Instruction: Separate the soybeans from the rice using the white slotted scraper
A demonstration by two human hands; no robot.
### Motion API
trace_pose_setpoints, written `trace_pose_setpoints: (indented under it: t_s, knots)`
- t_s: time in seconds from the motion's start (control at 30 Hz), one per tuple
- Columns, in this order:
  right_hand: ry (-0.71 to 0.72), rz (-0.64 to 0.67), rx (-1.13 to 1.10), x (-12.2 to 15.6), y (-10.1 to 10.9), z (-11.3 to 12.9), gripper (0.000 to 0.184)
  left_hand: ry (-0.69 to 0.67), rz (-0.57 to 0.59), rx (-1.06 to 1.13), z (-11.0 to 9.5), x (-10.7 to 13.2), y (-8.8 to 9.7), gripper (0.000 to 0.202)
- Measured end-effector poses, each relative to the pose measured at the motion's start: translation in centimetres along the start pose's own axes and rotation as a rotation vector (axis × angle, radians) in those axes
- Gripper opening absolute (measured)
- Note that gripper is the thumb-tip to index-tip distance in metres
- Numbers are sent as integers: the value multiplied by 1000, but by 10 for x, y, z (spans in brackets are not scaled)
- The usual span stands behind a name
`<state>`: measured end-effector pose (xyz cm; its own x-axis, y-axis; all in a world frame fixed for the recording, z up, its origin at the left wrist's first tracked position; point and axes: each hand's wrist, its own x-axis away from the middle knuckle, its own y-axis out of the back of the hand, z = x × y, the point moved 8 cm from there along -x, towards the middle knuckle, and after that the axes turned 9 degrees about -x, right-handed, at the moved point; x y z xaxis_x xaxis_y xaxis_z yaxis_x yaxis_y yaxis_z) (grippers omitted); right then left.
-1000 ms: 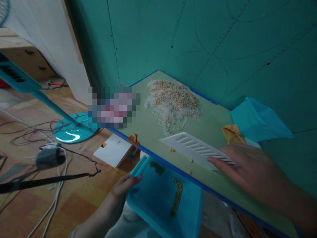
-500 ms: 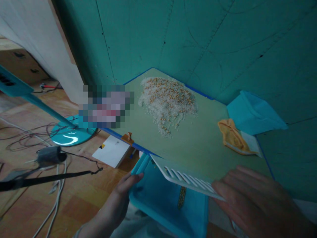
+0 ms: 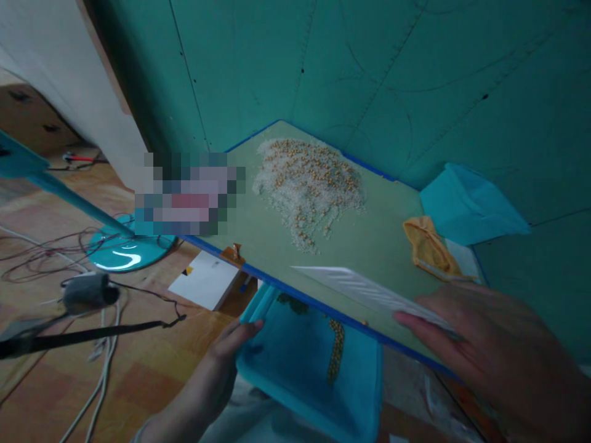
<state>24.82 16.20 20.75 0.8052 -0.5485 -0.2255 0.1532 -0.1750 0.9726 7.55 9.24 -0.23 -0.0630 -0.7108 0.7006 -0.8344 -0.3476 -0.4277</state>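
My left hand [image 3: 228,351] grips the left rim of a blue plastic tray [image 3: 305,394], held just below the table's front edge. Inside the tray lie a strip of yellowish grains [image 3: 337,354] and a dark clump [image 3: 292,303]. Closed around one end of a white slotted plastic scraper [image 3: 360,288] is my right hand [image 3: 498,344]; the scraper is tilted over the near part of the table. Beyond it, a spread-out pile of white grains mixed with round yellow-brown beans [image 3: 314,178] covers the far middle of the pale green tabletop [image 3: 378,243].
On the table's right lie a yellow cloth [image 3: 429,246] and a blue folded bag or container [image 3: 471,206]. A blurred-out item [image 3: 189,200] sits at its left end. A blue stand base [image 3: 132,252], cables and a white box [image 3: 203,280] are on the floor. A green wall backs the table.
My right hand has raised the scraper from over the tray to above the tabletop, uncovering more of the tray and the table edge. My left hand stays on the tray.
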Motion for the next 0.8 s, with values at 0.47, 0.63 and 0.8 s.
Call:
trace_pose_setpoints:
  t_s: [0.47,0.63,0.8]
  knots:
    - [-16,-24,-13,-5,4,0,29,-3,-14,-79,-1,-2,-4,18]
    - [-88,-89,159,-18,1,-36,33,-19,-22,-70,-2,-2,1,15]
    - [-176,-82,165,-31,-10,-64,35,15,-22,-29,-1,-1,4,15]
